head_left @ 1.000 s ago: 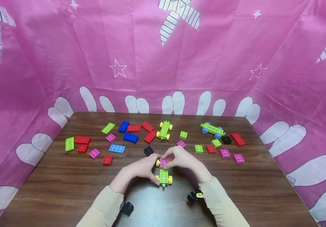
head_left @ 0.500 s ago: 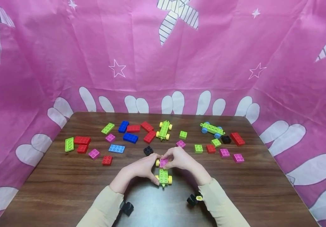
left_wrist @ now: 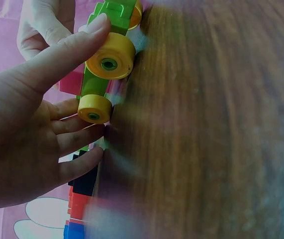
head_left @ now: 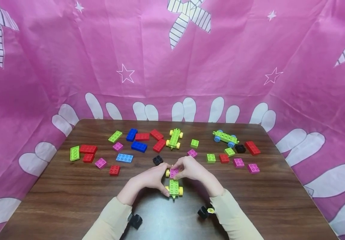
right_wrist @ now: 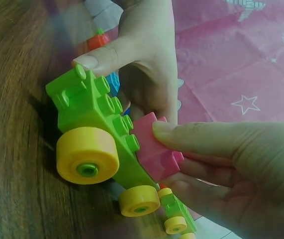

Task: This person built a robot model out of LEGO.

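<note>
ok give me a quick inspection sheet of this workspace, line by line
surface: dark wood-grain table, bare near its front edge.
job's things: green wheeled base with yellow wheels stands between the hands; pink brick sits on its far end.
clutter: loose red, blue, green, pink and black bricks across the far half; a second yellow-wheeled base; a blue-wheeled base.
grippers: left hand holds the green base by its side; right hand pinches the pink brick with its fingers.
cables: nothing seen.
surroundings: pink cloth with white stars on three sides.
</note>
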`<state>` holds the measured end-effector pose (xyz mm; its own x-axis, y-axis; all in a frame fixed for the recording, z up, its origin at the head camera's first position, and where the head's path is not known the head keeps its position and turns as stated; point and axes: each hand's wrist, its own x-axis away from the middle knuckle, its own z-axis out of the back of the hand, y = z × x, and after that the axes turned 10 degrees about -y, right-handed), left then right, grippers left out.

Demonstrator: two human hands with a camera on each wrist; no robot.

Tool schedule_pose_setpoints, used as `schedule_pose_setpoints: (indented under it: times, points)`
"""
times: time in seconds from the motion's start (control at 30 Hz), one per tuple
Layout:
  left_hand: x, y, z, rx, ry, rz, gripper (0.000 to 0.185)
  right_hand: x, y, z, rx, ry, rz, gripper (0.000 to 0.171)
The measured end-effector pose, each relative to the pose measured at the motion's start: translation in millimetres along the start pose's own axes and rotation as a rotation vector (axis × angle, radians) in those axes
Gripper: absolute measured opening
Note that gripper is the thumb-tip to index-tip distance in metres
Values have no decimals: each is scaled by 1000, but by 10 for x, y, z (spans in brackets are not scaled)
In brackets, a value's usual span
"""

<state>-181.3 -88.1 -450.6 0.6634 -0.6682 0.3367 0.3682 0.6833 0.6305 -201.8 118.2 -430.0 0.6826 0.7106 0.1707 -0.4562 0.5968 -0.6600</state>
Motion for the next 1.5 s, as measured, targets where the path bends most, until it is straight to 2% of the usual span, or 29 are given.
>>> schedule_pose_setpoints:
  times: [0.6,0.83,1.17,1.5]
  points:
    - [-1,4,6,3,8,-11,98,10,9,-17,0,13,11,27]
    - [10,10,10,14,3,-5,98,15,28,-21,0,29,40,27]
    - [11,6,-8,33,-3,1,97,7,35,-15,-40,1,-5,27]
    - [-11,-20,-6,39,-8,0,99,13,74,-22,-19,5,29,29]
